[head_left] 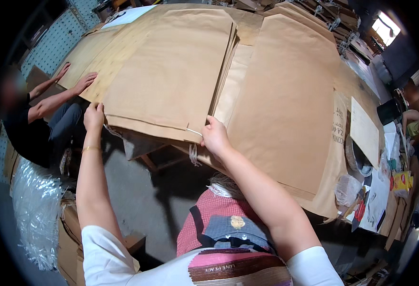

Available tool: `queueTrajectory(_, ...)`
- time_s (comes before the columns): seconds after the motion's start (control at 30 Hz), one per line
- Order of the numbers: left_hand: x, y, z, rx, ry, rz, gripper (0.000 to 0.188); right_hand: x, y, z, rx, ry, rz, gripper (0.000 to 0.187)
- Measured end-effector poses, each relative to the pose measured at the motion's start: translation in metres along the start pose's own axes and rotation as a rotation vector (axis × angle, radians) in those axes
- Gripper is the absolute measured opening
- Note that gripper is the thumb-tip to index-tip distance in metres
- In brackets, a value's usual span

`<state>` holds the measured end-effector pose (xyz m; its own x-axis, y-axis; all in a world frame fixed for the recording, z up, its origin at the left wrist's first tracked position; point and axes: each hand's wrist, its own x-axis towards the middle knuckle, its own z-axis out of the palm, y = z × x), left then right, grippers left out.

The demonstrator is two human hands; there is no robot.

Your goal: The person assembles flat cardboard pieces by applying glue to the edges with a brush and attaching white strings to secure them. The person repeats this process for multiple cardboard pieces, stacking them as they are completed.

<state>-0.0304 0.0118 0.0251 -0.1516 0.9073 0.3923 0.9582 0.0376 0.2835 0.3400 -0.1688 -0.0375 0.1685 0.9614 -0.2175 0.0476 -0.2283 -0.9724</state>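
Note:
A stack of large brown paper bags (171, 71) lies in front of me on a wooden table. My left hand (94, 117) is closed on the stack's near left corner. At the near right corner my right hand (214, 136) pinches the stack's edge. A short, thin white strip (194, 131), perhaps cord, reaches from my right fingers onto the top bag. Bundles of white string (194, 155) hang below the near edge. Right of this stack lies a second pile of brown paper bags (285, 95), which my right forearm partly overlaps.
A co-worker (33, 119) sits at the left, both hands on the wooden table (107, 59). Clear plastic strips (38, 214) hang at the lower left. On the right are a pale board (364, 131), a plastic bag (347, 189) and a yellow packet (402, 183).

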Motion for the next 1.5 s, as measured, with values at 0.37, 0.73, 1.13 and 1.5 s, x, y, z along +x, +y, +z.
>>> queueTrajectory(0.37, -0.281, 0.175, 0.010, -0.685, -0.098, 0.742, 0.015, -0.249, 0.036, -0.229, -0.787, 0.095, -0.252, 0.017)
queueTrajectory(0.73, -0.386, 0.227, 0.068, -0.445, -0.827, 1.180, 0.015, -0.371, 0.048, -0.377, -1.564, 0.640, 0.094, 0.044)
queueTrajectory(1.13, -0.390, 0.235, 0.035, -0.494, -0.886, 0.959, 0.010, -0.225, 0.035, -0.508, -0.747, 1.279, 0.174, 0.045)
queueTrajectory(1.5, -0.376, 0.247, -0.029, -0.414, -0.959, 1.034, 0.002, -0.235, 0.003, -0.505, -0.650, 1.201, 0.203, 0.042)
